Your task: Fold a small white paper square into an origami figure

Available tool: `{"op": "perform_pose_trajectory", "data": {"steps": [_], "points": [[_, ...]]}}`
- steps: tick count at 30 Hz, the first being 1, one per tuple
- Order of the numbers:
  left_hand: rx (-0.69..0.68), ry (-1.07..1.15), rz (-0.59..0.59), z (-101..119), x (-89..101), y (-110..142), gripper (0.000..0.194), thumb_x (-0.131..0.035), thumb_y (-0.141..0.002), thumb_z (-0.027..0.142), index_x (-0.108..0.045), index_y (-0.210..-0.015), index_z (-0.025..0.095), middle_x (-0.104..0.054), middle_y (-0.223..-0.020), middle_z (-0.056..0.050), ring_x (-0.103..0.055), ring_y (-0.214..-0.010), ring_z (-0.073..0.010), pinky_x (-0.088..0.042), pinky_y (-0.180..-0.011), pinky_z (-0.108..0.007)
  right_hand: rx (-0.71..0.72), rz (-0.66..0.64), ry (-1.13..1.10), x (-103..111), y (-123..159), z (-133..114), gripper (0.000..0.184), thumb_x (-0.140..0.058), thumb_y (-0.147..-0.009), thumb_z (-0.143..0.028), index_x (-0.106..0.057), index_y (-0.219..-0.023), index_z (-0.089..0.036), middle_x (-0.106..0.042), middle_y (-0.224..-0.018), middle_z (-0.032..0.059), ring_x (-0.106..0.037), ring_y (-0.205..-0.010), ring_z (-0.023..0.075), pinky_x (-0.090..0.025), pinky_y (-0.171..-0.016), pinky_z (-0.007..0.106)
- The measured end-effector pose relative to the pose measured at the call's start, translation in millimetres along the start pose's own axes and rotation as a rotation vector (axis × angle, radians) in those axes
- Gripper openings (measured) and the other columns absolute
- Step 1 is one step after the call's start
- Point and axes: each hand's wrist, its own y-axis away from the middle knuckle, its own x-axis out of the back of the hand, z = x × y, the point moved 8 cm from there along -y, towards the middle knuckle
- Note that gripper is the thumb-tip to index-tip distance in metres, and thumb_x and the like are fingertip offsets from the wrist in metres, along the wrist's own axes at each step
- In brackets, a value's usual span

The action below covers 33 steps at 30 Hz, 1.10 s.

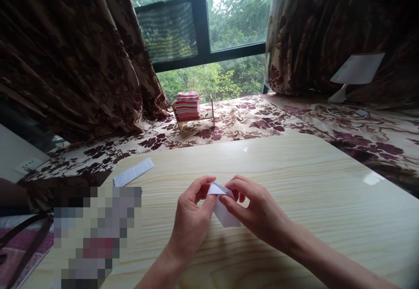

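Observation:
A small white piece of folded paper [226, 214] is held between my two hands above the pale wood-grain table [294, 180]. My left hand [195, 208] grips its left edge, thumb in front and fingers curled behind. On the other side, my right hand [250, 201] pinches the paper between thumb and fingers. The upper part of the paper forms a pointed flap, and its lower end hangs down below my thumbs. Parts of the folds are hidden by my fingers.
A flat white printed strip [133, 172] lies near the table's far left corner. Left of my hands is a pixelated area. Beyond the table, a small rack holds folded pink striped cloths [187, 106] on a floral cover. A white lamp [357, 69] stands at right.

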Motion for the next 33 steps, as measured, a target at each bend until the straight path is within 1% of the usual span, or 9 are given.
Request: {"op": "perform_pose_trajectory", "data": {"steps": [5, 9, 11, 13, 16, 22, 27, 30, 33], "points": [[-0.088, -0.115, 0.036, 5.2, 1.0, 1.6, 0.02, -0.055, -0.075, 0.016, -0.06, -0.095, 0.017, -0.066, -0.084, -0.002, -0.063, -0.077, -0.0151, -0.05, -0.072, -0.024, -0.009, 0.009, -0.044, 1.3, -0.5, -0.8, 0.012, -0.053, -0.083, -0.02, -0.057, -0.072, -0.018, -0.054, -0.068, -0.0008, -0.049, -0.061, 0.0113, -0.038, -0.057, 0.024], [-0.122, -0.166, 0.029, 8.3, -1.4, 3.7, 0.017, -0.056, -0.076, 0.016, -0.059, -0.092, 0.018, -0.065, -0.082, -0.001, -0.062, -0.077, -0.0147, -0.049, -0.072, -0.025, 0.005, 0.014, -0.035, 1.6, -0.2, -1.6, 0.014, -0.05, -0.084, -0.02, -0.056, -0.071, -0.018, -0.053, -0.067, -0.0009, -0.049, -0.059, 0.011, -0.037, -0.056, 0.023], [-0.129, -0.166, 0.03, 9.9, -2.1, 5.0, 0.021, -0.057, -0.076, 0.017, -0.058, -0.096, 0.018, -0.065, -0.084, -0.002, -0.061, -0.079, -0.0148, -0.049, -0.075, -0.025, -0.004, 0.023, -0.034, 2.0, -0.1, -0.4, 0.017, -0.048, -0.085, -0.021, -0.054, -0.07, -0.018, -0.053, -0.065, -0.0008, -0.048, -0.058, 0.011, -0.037, -0.055, 0.023], [-0.124, -0.141, 0.038, 10.8, -2.1, 5.8, 0.03, -0.06, -0.076, 0.02, -0.055, -0.105, 0.019, -0.064, -0.087, -0.002, -0.06, -0.081, -0.0147, -0.049, -0.078, -0.026, -0.054, 0.045, -0.061, 3.5, -0.5, 4.0, 0.017, -0.047, -0.085, -0.023, -0.054, -0.07, -0.019, -0.054, -0.064, -0.0006, -0.049, -0.057, 0.0113, -0.037, -0.053, 0.023], [-0.064, -0.047, 0.033, 6.3, -2.9, 4.8, 0.036, -0.063, -0.075, 0.026, -0.05, -0.108, 0.02, -0.064, -0.086, -0.002, -0.06, -0.082, -0.0146, -0.049, -0.079, -0.028, -0.166, 0.071, -0.163, 4.9, -1.5, 12.9, 0.019, -0.047, -0.085, -0.029, -0.055, -0.072, -0.018, -0.056, -0.064, -0.0003, -0.05, -0.056, 0.0118, -0.04, -0.052, 0.022], [0.088, 0.194, 0.013, -6.4, -4.8, 0.4, 0.023, -0.066, -0.072, 0.026, -0.054, -0.089, 0.017, -0.066, -0.08, -0.002, -0.062, -0.076, -0.0134, -0.049, -0.07, -0.023, -0.284, 0.066, -0.355, 2.2, -2.0, 20.7, 0.029, -0.048, -0.082, -0.042, -0.056, -0.07, -0.017, -0.053, -0.058, -0.0007, -0.047, -0.05, 0.0108, -0.037, -0.044, 0.021], [0.192, 0.273, -0.028, -10.2, -7.0, -0.2, 0.016, -0.066, -0.072, 0.025, -0.065, -0.083, 0.013, -0.069, -0.078, -0.003, -0.061, -0.074, -0.0131, -0.047, -0.069, -0.021, -0.286, 0.026, -0.282, 0.4, -1.5, 22.4, 0.026, -0.049, -0.083, -0.037, -0.058, -0.069, -0.017, -0.057, -0.06, -0.0001, -0.049, -0.052, 0.011, -0.039, -0.047, 0.021], [0.191, 0.269, -0.052, -10.6, -7.6, -0.4, 0.019, -0.063, -0.076, 0.03, -0.069, -0.083, 0.013, -0.069, -0.075, -0.003, -0.059, -0.072, -0.0128, -0.046, -0.07, -0.022, -0.284, 0.003, -0.204, -0.5, -1.2, 24.6, 0.024, -0.049, -0.083, -0.035, -0.058, -0.069, -0.017, -0.059, -0.061, 0.0, -0.051, -0.052, 0.0114, -0.039, -0.049, 0.022], [0.194, 0.265, -0.075, -13.3, -9.6, -0.3, 0.022, -0.064, -0.076, 0.032, -0.071, -0.085, 0.013, -0.069, -0.073, -0.003, -0.058, -0.071, -0.0127, -0.045, -0.067, -0.021, -0.249, 0.026, -0.13, 1.8, -1.3, 23.6, 0.021, -0.051, -0.082, -0.031, -0.059, -0.068, -0.018, -0.058, -0.061, -0.0007, -0.051, -0.054, 0.0115, -0.039, -0.051, 0.023]]}}
